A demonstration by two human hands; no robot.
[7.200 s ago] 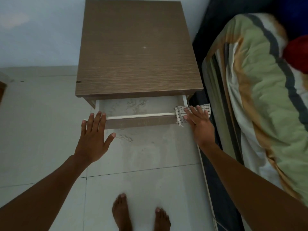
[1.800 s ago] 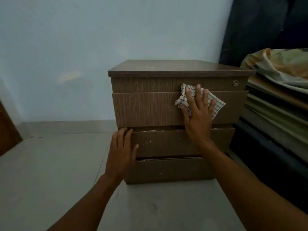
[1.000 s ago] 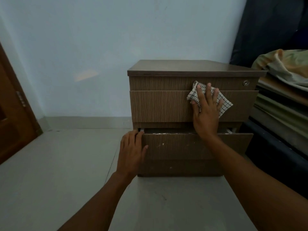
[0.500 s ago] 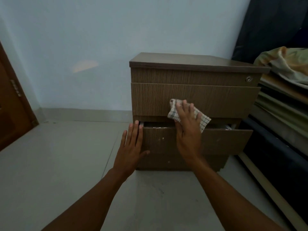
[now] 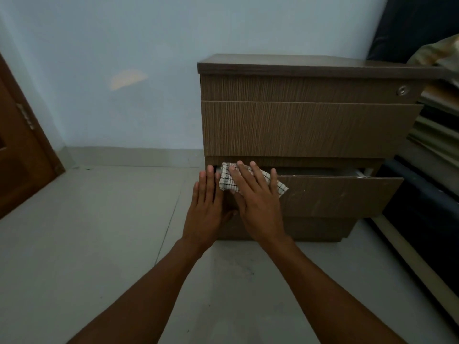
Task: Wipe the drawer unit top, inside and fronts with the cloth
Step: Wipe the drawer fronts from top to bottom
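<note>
The brown wood-grain drawer unit [image 5: 310, 125] stands on the floor against the pale wall. Its lower drawer [image 5: 342, 194] is pulled out a little, with a dark gap above its front. My right hand [image 5: 258, 202] lies flat on the white checked cloth [image 5: 227, 181] and presses it against the left end of that drawer front. My left hand [image 5: 206, 209] rests flat, fingers together, on the drawer's left edge, touching the right hand. The top drawer [image 5: 310, 89] has a round metal lock [image 5: 401, 90] at its right end.
A bed with a dark frame [image 5: 427, 214] and striped bedding [image 5: 442, 58] stands close against the unit's right side. A brown wooden door [image 5: 17, 165] is at the far left. Pale floor tiles [image 5: 99, 232] spread to the left and front.
My right hand has slid the cloth down from the middle drawer front and leftward along the lower drawer's front. My left hand has stayed at the drawer's left edge.
</note>
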